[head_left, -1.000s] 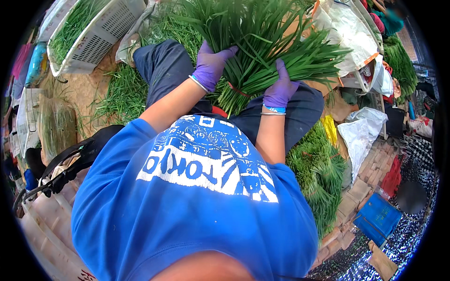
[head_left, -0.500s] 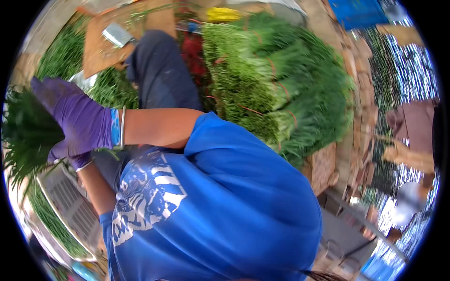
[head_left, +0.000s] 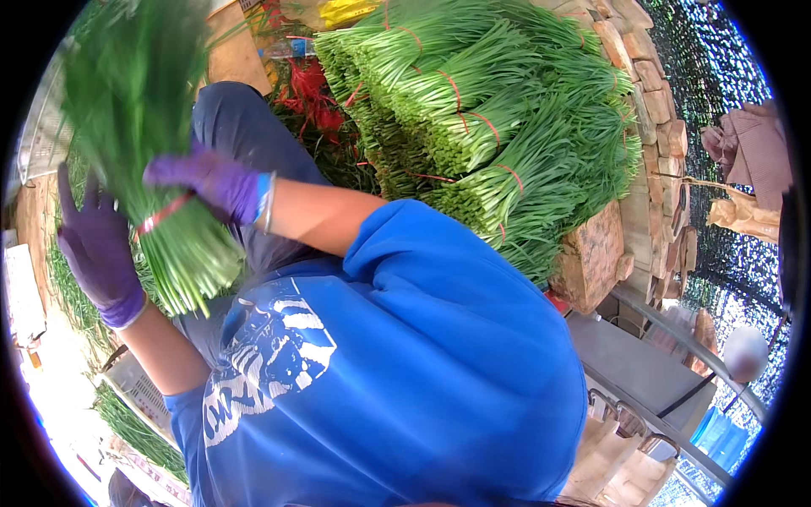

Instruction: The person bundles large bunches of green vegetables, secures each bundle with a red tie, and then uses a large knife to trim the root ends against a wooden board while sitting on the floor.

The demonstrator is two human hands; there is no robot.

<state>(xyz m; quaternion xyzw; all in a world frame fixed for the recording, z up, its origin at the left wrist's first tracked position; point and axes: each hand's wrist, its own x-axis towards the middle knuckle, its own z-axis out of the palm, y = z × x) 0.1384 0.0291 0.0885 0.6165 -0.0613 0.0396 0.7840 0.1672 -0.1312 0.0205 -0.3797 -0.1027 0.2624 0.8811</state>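
A thick bunch of green garlic chives (head_left: 139,93) is held up at the left, leaf ends up and blurred, pale cut stems down by my lap. A red band (head_left: 165,213) circles it above the stem ends. My right hand (head_left: 207,182), in a purple glove, is closed on the bunch just above the band. My left hand (head_left: 97,245), gloved in purple too, is beside the bunch with its fingers spread and stretched up. Right of my bent knee lies a large pile of banded chive bunches (head_left: 498,118), stems toward me.
Red strings (head_left: 314,93) lie between my knee (head_left: 241,118) and the pile. A yellow packet (head_left: 346,12) and a plastic bottle (head_left: 287,48) are beyond. Stacked wood blocks (head_left: 646,84) edge the pile. Loose chives (head_left: 139,431) lie at lower left beside a white crate (head_left: 139,389).
The chive bunch has swung up and right from the far left, its red band now showing. My hands have moved apart; the left one has opened. The view has shifted.
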